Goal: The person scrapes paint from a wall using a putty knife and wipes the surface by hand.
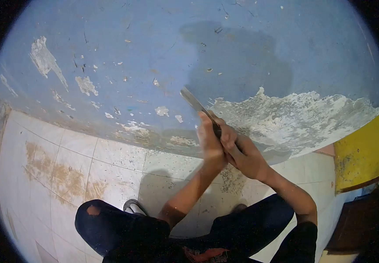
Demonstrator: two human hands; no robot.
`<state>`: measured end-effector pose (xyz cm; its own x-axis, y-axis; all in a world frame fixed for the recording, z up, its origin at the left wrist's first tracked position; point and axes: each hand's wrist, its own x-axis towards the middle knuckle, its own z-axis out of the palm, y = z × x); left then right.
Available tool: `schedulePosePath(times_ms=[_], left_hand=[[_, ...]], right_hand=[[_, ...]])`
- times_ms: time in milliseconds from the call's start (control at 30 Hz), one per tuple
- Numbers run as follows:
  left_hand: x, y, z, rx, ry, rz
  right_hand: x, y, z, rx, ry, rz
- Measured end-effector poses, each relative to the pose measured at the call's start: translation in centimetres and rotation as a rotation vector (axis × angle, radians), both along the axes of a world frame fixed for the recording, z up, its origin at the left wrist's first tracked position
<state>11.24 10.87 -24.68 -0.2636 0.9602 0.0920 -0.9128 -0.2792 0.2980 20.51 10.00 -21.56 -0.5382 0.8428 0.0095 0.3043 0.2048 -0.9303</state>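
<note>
A scraper with a thin metal blade (192, 100) and a dark handle is seen nearly edge-on, its tip against the blue painted wall (150, 52). My right hand (245, 153) is wrapped round the handle. Close against it, my left hand (211, 140) grips the scraper from the other side, thumb along the base of the blade. Much of the handle is hidden inside my fingers. Just right of the blade begins a large bare patch (299, 116) of rough grey-white plaster. Small chipped spots dot the paint to the left.
Pale floor tiles (119, 153) below the wall carry paint flakes, a brown stain (62, 171) and a pile of debris (233, 180). My bent knees flank my arms. A yellow wall section (360, 153) and a dark brown wooden piece (356, 225) stand at right.
</note>
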Motion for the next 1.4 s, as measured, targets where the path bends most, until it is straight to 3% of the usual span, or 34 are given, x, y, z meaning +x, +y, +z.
schedulePosePath(times_ms=[67, 133, 300, 400, 467, 567, 833, 1000, 1067, 1167, 1233, 1400], left_hand=[[1.5, -0.6, 0.5, 0.040, -0.138, -0.026], [2.5, -1.3, 1.6, -0.056, -0.267, -0.133], [4.8, -1.8, 0.4, 0.065, -0.539, -0.272], [5.3, -1.1, 0.0, 0.079, -0.459, -0.364], [5.6, -1.4, 0.1, -0.030, -0.265, -0.423], [6.8, -1.7, -1.0, -0.122, -0.188, -0.430], [3.7, -1.8, -1.2, -0.230, -0.049, -0.383], [2.4, -1.9, -1.8, -0.171, 0.005, -0.425], [1.7, -1.7, -1.8, -0.177, 0.034, -0.425], [-0.3, -0.6, -1.3, -0.182, 0.169, -0.273], [-1.7, 0.0, -0.9, -0.083, 0.011, -0.078], [-4.9, 0.6, 1.1, 0.013, 0.173, -0.072]], right_hand=[[1.0, -1.0, 2.2, 0.033, -0.075, -0.017], [1.5, -2.0, 4.8, -0.067, -0.317, -0.023], [1.5, -4.0, 5.5, -0.074, -0.214, -0.176], [3.0, -3.8, 5.0, -0.178, -0.262, -0.239], [4.4, -3.9, 3.9, -0.437, -0.124, -0.332], [5.4, -4.1, 2.5, -0.595, 0.027, -0.418], [2.5, -4.7, 1.2, -0.707, 0.198, -0.490], [1.3, -5.2, 0.8, -0.657, 0.157, -0.458], [1.0, -5.1, -0.8, -0.366, 0.139, -0.387], [-0.8, -3.2, -1.2, -0.472, 0.157, -0.361], [-2.7, -2.7, -0.8, -0.375, 0.153, -0.301], [-4.6, -1.6, -0.2, -0.171, 0.196, -0.130]])
